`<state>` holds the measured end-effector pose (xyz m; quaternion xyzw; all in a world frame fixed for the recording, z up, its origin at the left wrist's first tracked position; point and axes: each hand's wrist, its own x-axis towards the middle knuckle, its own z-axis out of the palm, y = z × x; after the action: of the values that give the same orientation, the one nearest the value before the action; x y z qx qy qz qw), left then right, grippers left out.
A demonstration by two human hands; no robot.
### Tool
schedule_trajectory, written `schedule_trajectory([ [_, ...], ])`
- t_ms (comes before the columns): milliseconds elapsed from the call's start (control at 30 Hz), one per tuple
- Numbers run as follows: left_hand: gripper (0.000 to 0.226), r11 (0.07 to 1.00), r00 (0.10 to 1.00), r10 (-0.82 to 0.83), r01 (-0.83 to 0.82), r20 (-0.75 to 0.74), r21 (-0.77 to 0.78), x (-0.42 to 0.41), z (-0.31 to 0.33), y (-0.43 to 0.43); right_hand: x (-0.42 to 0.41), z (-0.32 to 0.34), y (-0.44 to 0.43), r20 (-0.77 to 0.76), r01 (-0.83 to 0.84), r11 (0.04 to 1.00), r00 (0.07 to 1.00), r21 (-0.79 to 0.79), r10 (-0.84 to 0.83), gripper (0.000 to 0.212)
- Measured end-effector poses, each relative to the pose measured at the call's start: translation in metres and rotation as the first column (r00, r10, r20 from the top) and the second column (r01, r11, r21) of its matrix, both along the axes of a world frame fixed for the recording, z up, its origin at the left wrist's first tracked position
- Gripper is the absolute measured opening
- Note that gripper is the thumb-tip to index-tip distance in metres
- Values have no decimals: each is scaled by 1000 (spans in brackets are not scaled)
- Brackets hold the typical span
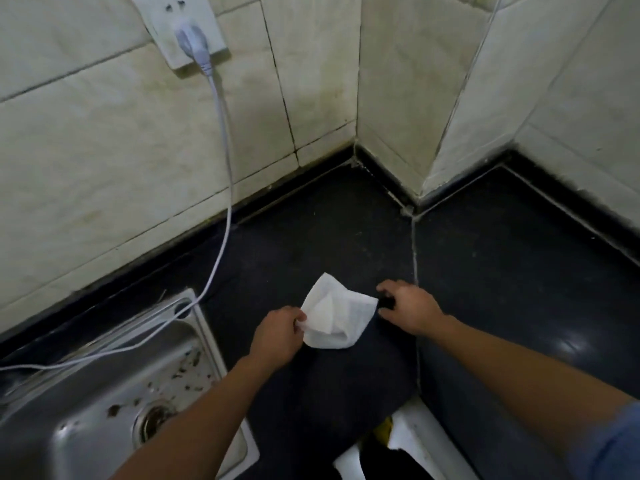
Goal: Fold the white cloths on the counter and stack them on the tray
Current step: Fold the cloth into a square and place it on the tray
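White cloth (334, 318), limp and light, lies rumpled on the dark counter (502, 271), best taken by its corners. Left hand (277, 336) pinches its near edge; right hand (410, 306) rests spread and empty just beside it. No tray in sight.

I see pale, stained wall tiles (104, 140) with dark grout, meeting in a corner and jutting out again at a pillar (460, 98). A white socket (180, 26) holds a grey plug (194, 46); its cord (225, 188) drops and trails over a steel sink (86, 410) speckled with debris. The counter (519, 271) is dark, glossy stone, catching a light glare on the right.
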<state>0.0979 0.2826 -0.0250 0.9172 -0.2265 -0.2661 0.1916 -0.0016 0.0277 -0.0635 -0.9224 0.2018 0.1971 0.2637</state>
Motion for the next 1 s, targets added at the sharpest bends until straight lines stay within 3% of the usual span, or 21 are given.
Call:
schedule_trajectory([
  [100,41,988,992,-78,90,-95,129,5,-12,20,11,-11,15,-11,-73,997,997,37,73,61],
  [233,48,992,996,-9,19,-86,122,20,-22,33,27,-21,32,-29,0,1000,1000,22,1,54],
  [367,33,996,999,-30,31,-12,81,43,-36,19,28,-25,43,-55,33,999,998,-19,-34,19],
  [500,28,995,996,-82,80,33,55,61,-47,-24,7,-20,45,5,42,999,999,-26,-42,17],
  [567,30,990,991,-127,124,43,61,64,-53,-48,-7,-16,43,33,63,998,997,0,-63,26],
  [633,31,976,980,-193,187,46,115,62,-59,-67,-21,-15,42,31,91,996,995,16,-92,37],
  [733,20,946,968,-247,233,34,225,54,-69,-79,-35,-18,39,4,97,995,995,-19,-97,25],
  [833,14,970,985,-168,160,26,185,54,-70,-76,-42,-18,32,47,125,992,991,-31,-124,17],
  [1000,8,972,972,234,-234,32,-16,87,-46,-50,-36,0,9,200,150,985,971,-86,-130,10],
])
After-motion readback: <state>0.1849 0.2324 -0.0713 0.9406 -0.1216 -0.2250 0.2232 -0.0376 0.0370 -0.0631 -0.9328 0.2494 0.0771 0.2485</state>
